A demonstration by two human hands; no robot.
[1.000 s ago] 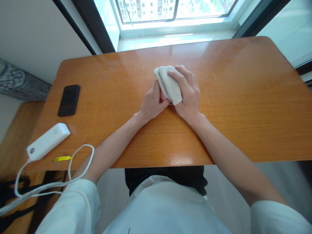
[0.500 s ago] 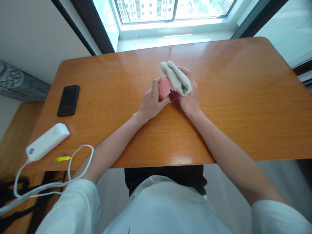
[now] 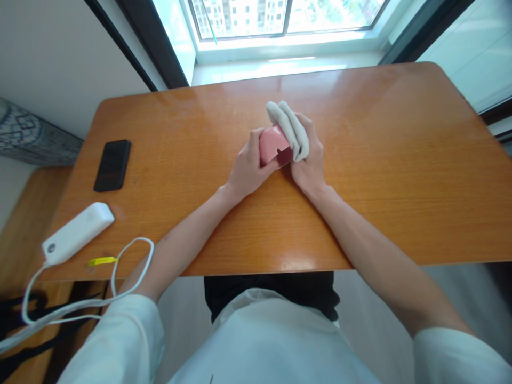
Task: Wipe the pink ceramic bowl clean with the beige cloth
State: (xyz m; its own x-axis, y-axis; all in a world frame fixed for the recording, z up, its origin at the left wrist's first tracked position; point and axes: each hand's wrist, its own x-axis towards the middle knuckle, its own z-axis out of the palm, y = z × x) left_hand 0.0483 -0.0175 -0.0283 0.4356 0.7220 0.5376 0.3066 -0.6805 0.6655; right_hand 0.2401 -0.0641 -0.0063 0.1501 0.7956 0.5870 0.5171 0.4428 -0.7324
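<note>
My left hand point(image 3: 250, 164) is closed around a pink, hollow plastic object point(image 3: 272, 143) with a small notch in its rim; its exact kind is unclear. Folded white cloth point(image 3: 291, 128) rests against the right side of the pink piece. From the right, my right hand point(image 3: 312, 160) grips the cloth, with its fingers mostly hidden behind it. Both hands meet over the middle of the wooden table point(image 3: 392, 176).
A black phone point(image 3: 112, 165) lies at the table's left. Nearer the front left corner is a white power strip point(image 3: 79, 233). Its white cable point(image 3: 138, 240), bearing a yellow tag point(image 3: 102, 261), loops beside my left forearm. A window point(image 3: 286, 21) stands beyond the table.
My right hand has turned slightly and shifted a little left and nearer with the cloth. The cloth's folds now stand more upright, showing more of the pink object. My left hand stays nearly still.
</note>
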